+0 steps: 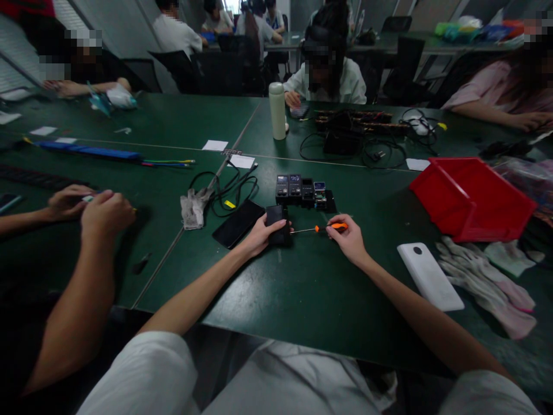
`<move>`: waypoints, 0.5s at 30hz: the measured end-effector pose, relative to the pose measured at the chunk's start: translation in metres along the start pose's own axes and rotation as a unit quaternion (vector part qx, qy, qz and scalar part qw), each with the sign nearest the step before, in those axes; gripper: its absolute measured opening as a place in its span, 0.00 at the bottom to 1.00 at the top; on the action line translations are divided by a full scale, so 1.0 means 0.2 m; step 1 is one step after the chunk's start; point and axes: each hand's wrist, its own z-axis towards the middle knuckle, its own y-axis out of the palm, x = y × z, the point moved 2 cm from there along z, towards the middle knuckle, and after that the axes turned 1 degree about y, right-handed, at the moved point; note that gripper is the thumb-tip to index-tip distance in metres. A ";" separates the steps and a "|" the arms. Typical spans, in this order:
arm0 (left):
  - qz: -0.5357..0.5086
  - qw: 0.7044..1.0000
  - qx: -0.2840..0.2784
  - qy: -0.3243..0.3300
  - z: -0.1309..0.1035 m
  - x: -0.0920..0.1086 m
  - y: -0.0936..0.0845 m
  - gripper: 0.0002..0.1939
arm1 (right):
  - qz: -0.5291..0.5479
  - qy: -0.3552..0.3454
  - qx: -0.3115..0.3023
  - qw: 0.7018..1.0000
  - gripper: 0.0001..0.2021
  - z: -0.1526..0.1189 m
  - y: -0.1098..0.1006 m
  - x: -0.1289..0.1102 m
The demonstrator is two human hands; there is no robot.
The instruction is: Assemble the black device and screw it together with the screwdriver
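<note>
My left hand (260, 235) is closed on a small black box-shaped device (276, 223), held just above the green table. In my right hand (349, 241) is a screwdriver (337, 227) with an orange and black handle. Its thin shaft points left, and the tip is at the right side of the black device; whether it touches a screw is too small to tell. Behind my hands stands a row of small black modules (294, 188), with an opened one showing a circuit board (320, 195) at its right end. A black phone (238, 223) lies beside my left hand.
A red bin (473, 199), a white power bank (430, 276) and gloves (488, 282) lie to the right. Left are a grey glove (194, 207) and black cables (235, 184). A pale bottle (277, 110) stands behind. Another person's hands (103, 216) work at the left; others sit opposite.
</note>
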 end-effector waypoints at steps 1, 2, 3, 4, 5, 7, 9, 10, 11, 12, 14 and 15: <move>-0.001 1.000 -0.001 0.001 0.00 0.00 0.00 0.23 | 0.008 -0.009 0.006 1.000 0.12 0.00 0.00 0.00; -0.001 1.000 -0.001 0.001 0.00 0.00 0.00 0.22 | 0.015 -0.016 0.011 1.000 0.13 0.00 0.00 0.00; -0.002 1.000 -0.002 0.000 0.00 0.00 0.00 0.22 | 0.021 -0.021 0.013 0.999 0.13 0.00 0.00 0.00; -0.002 1.000 -0.002 0.000 0.00 0.00 0.00 0.22 | 0.028 -0.022 0.015 0.999 0.13 0.00 -0.01 0.00; -0.002 1.000 -0.001 -0.001 0.00 0.00 0.00 0.22 | 0.032 -0.022 0.014 0.999 0.13 0.00 -0.01 0.00; -0.001 1.000 -0.001 -0.003 0.00 0.00 0.00 0.22 | 0.038 -0.022 0.011 0.999 0.13 0.00 0.00 -0.01; -0.002 1.000 0.000 -0.003 0.00 0.00 0.00 0.22 | 0.042 -0.030 0.005 0.999 0.12 0.00 0.00 -0.01; -0.003 1.000 0.000 -0.002 0.00 0.00 0.00 0.22 | 0.044 -0.036 0.002 0.998 0.11 0.00 0.00 -0.02; -0.004 1.000 -0.001 -0.001 0.00 0.00 0.00 0.22 | 0.046 -0.040 -0.001 0.998 0.10 0.00 0.00 -0.02; -0.005 1.000 -0.003 0.001 0.00 0.00 0.00 0.22 | 0.048 -0.042 -0.003 0.998 0.10 0.00 0.00 -0.02; -0.004 1.000 -0.006 0.003 0.00 0.00 0.00 0.23 | 0.054 -0.041 -0.004 0.998 0.10 0.01 0.00 -0.01; -0.002 1.000 -0.007 0.003 0.00 0.00 0.00 0.23 | 0.057 -0.040 -0.003 0.998 0.10 0.01 0.00 0.00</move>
